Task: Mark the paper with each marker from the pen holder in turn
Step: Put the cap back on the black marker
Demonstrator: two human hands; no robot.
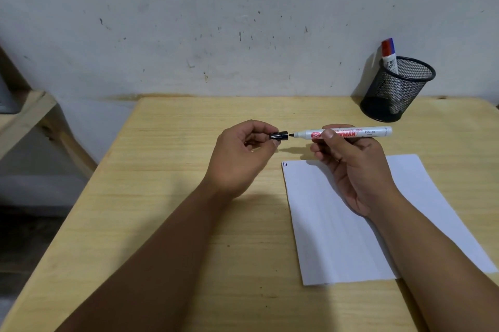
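Scuffed, speckled white wall behind; pale wooden table pushed up against it, with part of a wooden frame off to the left

- White sheet of paper flat on the table, right of centre, partly under the right forearm; small dark marks at its far left corner
- Black mesh pen holder upright at the far right of the table, close to the wall, well apart from the paper
- One marker with a red and blue cap standing in the holder, leaning against the rim nearest the wall, cap end up
- Right hand raised above the table just beyond the far edge of the paper, thumb and fingers clamped on a white-barrelled marker with red lettering
- Marker held roughly level, black tip bare and pointing left, tail end pointing right toward the holder
- Left hand raised over bare table left of the paper, fingers curled, fingertips pinched on the black cap
- Cap's open end facing the tip, in line with it, just beside it with only a narrow gap between; cap off the marker
- Both forearms bare, reaching in from the near edge of the table
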